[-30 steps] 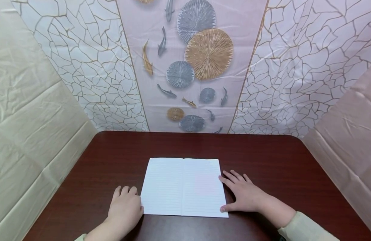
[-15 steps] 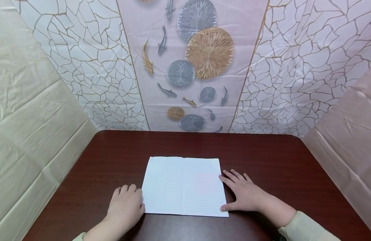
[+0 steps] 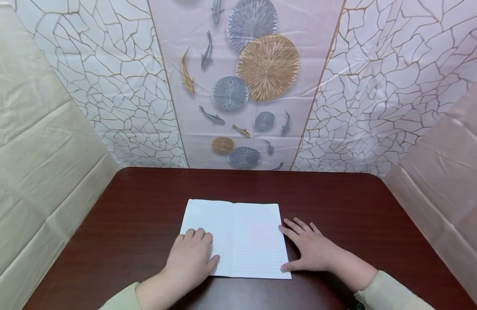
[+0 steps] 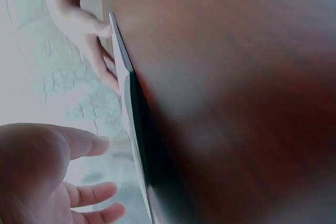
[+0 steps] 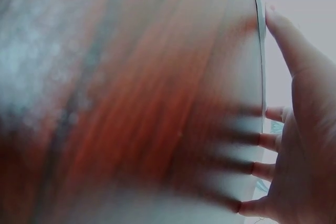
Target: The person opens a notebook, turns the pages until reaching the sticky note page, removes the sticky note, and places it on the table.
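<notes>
An open notebook (image 3: 257, 239) with ruled white pages lies flat, its middle fold running away from me. My left hand (image 3: 189, 260) is over the lower part of the left page, fingers loosely bent. In the left wrist view, a gap shows between the left fingers (image 4: 94, 194) and the notebook's edge (image 4: 125, 90), and nothing is held. My right hand (image 3: 313, 249) rests spread at the notebook's right side. Its thumb and index finger touch the right page's edge, while the other fingertips (image 5: 254, 207) press on the table.
The dark red-brown table (image 3: 331, 198) extends around the notebook on all sides. Behind it hangs a patterned cloth (image 3: 242, 120) with discs and fish. Plain pale cloth (image 3: 32, 189) borders the left side, and pinkish cloth (image 3: 444, 185) borders the right.
From beside the notebook's left edge, my left hand has moved right over the left page. The right hand stays at the right edge. The view has shifted slightly.
</notes>
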### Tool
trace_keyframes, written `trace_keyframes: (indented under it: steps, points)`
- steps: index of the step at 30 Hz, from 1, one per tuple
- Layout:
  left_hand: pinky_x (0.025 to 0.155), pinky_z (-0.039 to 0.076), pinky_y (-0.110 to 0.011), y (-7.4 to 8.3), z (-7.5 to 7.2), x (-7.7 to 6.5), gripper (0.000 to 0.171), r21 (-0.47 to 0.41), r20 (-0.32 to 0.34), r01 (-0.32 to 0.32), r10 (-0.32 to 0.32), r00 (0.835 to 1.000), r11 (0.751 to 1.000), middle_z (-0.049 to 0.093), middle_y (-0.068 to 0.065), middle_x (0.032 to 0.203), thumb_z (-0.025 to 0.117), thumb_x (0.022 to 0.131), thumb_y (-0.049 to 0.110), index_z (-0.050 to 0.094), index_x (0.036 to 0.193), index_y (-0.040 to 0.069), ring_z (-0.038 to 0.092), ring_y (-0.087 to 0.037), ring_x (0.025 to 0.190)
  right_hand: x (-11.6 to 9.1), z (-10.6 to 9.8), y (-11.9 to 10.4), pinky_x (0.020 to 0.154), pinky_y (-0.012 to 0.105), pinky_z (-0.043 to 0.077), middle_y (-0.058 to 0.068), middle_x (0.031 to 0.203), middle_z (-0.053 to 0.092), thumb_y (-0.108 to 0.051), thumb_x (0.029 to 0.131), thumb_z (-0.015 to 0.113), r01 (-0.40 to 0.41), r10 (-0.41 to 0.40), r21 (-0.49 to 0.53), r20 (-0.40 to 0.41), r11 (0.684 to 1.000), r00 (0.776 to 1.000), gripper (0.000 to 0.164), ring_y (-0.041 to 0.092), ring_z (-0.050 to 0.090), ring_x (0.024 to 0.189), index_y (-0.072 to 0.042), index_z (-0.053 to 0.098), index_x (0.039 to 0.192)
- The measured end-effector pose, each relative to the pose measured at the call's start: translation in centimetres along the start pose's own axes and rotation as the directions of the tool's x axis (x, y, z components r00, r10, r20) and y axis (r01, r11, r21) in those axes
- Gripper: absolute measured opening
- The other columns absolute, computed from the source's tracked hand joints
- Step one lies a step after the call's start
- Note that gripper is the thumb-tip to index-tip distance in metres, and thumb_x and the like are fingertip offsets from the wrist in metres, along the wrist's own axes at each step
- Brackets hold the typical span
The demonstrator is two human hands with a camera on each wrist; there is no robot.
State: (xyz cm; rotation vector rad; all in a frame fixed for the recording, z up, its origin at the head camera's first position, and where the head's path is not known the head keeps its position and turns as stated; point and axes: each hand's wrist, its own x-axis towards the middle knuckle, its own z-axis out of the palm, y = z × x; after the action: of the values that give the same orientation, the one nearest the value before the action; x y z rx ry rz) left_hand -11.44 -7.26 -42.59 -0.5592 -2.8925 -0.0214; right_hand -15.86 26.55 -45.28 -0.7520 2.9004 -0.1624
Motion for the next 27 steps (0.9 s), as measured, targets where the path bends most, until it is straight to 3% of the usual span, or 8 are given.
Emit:
trace_keyframes:
  steps: [4, 10, 17, 27]
  points:
    - [0.084, 0.042, -0.046, 1.4, 0.2, 0.9, 0.054, -0.042, 0.022, -0.076, 0.077, 0.997, 0.996, 0.056, -0.007, 0.113, 0.062, 0.078, 0.053, 0.058, 0.112, 0.012, 0.05, -0.028, 0.108, 0.1, 0.0, -0.1, 0.101, 0.065, 0.02, 0.003, 0.152, 0.024, -0.086, 0.061, 0.047, 0.009, -0.009, 0.001, 0.0, 1.0, 1.0, 0.106, 0.033, 0.019, 0.138, -0.025, 0.028, 0.146]
    - [0.1, 0.033, -0.053, 2.8, 0.9, 1.7, 0.069, -0.073, 0.153, -0.105, 0.115, 0.981, 0.992, 0.044, -0.009, 0.138, 0.054, 0.081, 0.062, 0.047, 0.134, 0.017, 0.038, -0.033, 0.129, 0.3, 0.2, -0.2, 0.102, 0.064, 0.019, 0.001, 0.153, 0.021, -0.086, 0.061, 0.047, 0.009, -0.009, 0.007, 0.01, 1.0, 1.0, 0.106, 0.032, 0.017, 0.139, -0.027, 0.026, 0.146]
    - [0.101, 0.027, -0.06, 3.0, 1.7, 2.1, 0.074, -0.092, 0.271, -0.103, 0.125, 0.955, 0.99, 0.033, -0.009, 0.147, 0.048, 0.082, 0.066, 0.037, 0.142, 0.024, 0.029, -0.036, 0.133, 0.3, 0.3, -0.2, 0.102, 0.064, 0.019, 0.001, 0.153, 0.021, -0.086, 0.061, 0.048, 0.014, -0.014, 0.012, 0.003, 1.0, 1.0, 0.106, 0.031, 0.017, 0.139, -0.028, 0.026, 0.146]
    - [0.095, 0.03, -0.064, 3.0, 2.1, 2.3, 0.075, -0.155, 0.329, -0.059, 0.108, 0.938, 0.986, 0.03, -0.009, 0.148, 0.048, 0.083, 0.066, 0.034, 0.143, 0.024, 0.027, -0.037, 0.134, 0.1, 0.2, 0.1, 0.101, 0.065, 0.02, 0.001, 0.152, 0.024, -0.085, 0.06, 0.05, 0.015, -0.015, 0.025, -0.031, 1.0, 0.999, 0.107, 0.032, 0.02, 0.138, -0.028, 0.024, 0.147]
